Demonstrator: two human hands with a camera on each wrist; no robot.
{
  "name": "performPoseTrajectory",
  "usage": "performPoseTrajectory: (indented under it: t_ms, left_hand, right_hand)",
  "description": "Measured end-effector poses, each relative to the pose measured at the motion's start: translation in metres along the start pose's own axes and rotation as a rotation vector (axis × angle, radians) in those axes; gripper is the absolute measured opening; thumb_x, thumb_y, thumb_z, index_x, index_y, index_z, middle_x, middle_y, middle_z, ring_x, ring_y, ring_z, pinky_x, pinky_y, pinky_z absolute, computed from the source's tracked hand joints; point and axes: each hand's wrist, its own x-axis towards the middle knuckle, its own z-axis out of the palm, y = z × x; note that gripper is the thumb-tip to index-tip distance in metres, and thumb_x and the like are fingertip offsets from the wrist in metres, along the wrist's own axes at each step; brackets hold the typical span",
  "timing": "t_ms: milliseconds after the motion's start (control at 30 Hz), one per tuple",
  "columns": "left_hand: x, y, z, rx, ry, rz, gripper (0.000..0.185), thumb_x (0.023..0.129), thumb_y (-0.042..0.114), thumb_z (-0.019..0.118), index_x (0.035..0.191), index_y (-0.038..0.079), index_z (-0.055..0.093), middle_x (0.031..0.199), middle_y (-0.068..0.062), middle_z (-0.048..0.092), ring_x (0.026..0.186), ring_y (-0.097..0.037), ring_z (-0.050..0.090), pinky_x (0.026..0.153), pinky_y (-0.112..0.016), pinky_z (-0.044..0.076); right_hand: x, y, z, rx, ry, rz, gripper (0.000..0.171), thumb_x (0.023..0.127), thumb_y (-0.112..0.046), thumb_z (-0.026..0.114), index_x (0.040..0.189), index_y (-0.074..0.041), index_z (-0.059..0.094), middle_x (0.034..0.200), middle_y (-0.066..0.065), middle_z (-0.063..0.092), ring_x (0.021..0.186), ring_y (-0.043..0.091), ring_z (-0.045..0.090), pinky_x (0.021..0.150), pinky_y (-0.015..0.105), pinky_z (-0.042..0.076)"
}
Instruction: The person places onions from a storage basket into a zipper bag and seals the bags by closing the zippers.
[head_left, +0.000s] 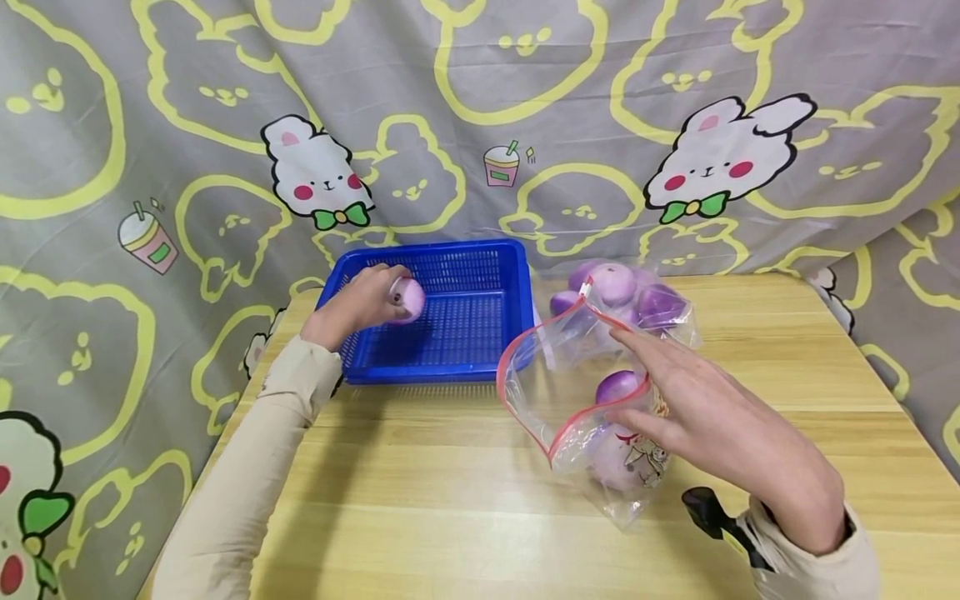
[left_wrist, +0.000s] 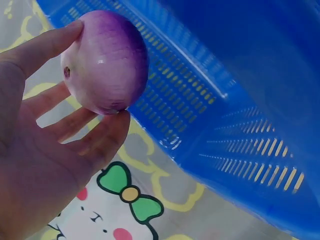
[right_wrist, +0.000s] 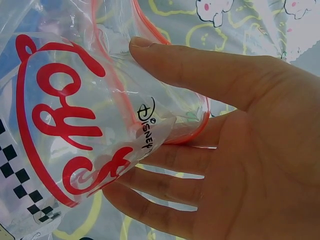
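Over the blue basket (head_left: 465, 317), glossy purple-white onion (head_left: 407, 298), left-hand (head_left: 360, 304) grip

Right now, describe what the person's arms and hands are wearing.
Both arms wear long cream-beige sleeves, the left sleeve and right sleeve ending at the wrist. The left hand and right hand are bare. A black strap piece sits beside the right cuff.

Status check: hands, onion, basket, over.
Left hand grips onion over basket. Right hand holds bag mouth open. Nothing in the way.
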Motion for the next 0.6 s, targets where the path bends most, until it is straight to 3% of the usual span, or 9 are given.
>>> performPoseTrajectory:
  t_ms: [300, 600]
  left_hand:
    - [-0.01, 0.014, 0.0, -0.02, 0.033, 0.008, 0.063, 0.083, 0.026, 0.082, 0.136, 0.005, 0.055, 0.127, -0.02, 0.057, 0.109, -0.034, 0.054, 0.094, -0.052, 0.049]
    - [-0.022, 0.028, -0.002, -0.023, 0.123, 0.095, 0.064, 0.081, 0.028, 0.083, 0.135, 0.005, 0.057, 0.132, -0.02, 0.057, 0.117, -0.037, 0.052, 0.099, -0.053, 0.046]
  right_hand:
    - [0.001, 0.0, 0.001, -0.003, 0.011, -0.01, 0.087, 0.09, -0.037, 0.074, 0.159, -0.023, 0.023, 0.154, 0.003, 0.041, 0.135, 0.028, 0.046, 0.105, 0.055, 0.04]
    - [0.003, 0.001, 0.001, 0.003, -0.017, 0.005, 0.084, 0.092, -0.039, 0.071, 0.158, -0.021, 0.024, 0.155, 0.003, 0.039, 0.137, 0.03, 0.043, 0.106, 0.056, 0.039]
